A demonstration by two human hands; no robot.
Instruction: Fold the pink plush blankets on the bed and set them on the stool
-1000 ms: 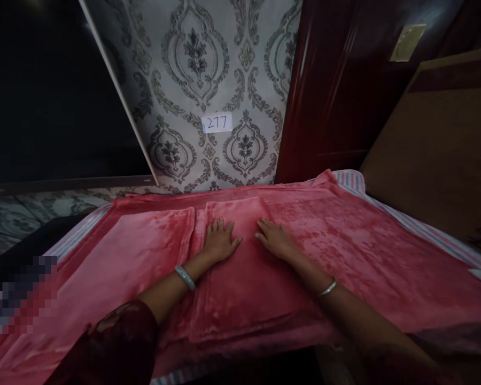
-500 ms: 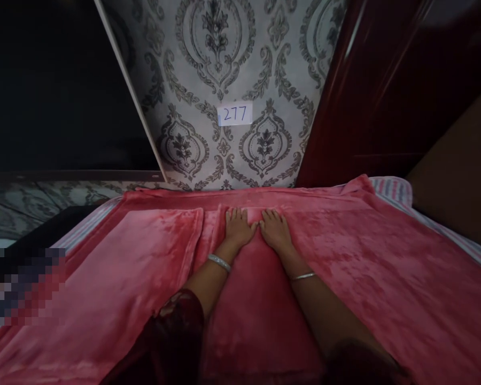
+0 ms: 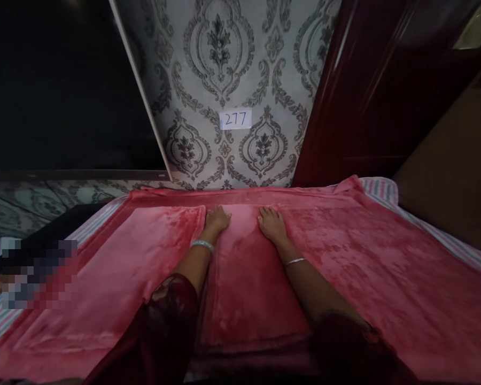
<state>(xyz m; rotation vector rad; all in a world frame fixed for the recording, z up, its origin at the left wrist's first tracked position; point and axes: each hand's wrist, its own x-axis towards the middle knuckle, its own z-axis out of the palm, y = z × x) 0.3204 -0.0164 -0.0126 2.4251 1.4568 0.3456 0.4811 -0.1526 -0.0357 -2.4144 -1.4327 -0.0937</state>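
A plush pink-red blanket [image 3: 344, 267] lies spread out, with a folded panel on its left and a narrower folded strip [image 3: 256, 289] in the middle. My left hand [image 3: 217, 219] is at the strip's far left corner, its fingers bunched around the edge and its thumb on the strip. Near the strip's far right side, my right hand [image 3: 272, 222] rests palm down with its fingers stretched out on the cloth. Both wrists wear silver bangles.
Striped cloth [image 3: 379, 188] shows beneath the blanket at both sides. Behind stand a patterned wall with a paper label [image 3: 235, 118] reading 277, a large black screen [image 3: 64, 91] at left and a dark red glossy panel [image 3: 364, 96] at right.
My left hand has moved left, away from my right hand, to the strip's edge, and its fingers have drawn together. My right hand stays nearly in place. The view has shifted slightly.
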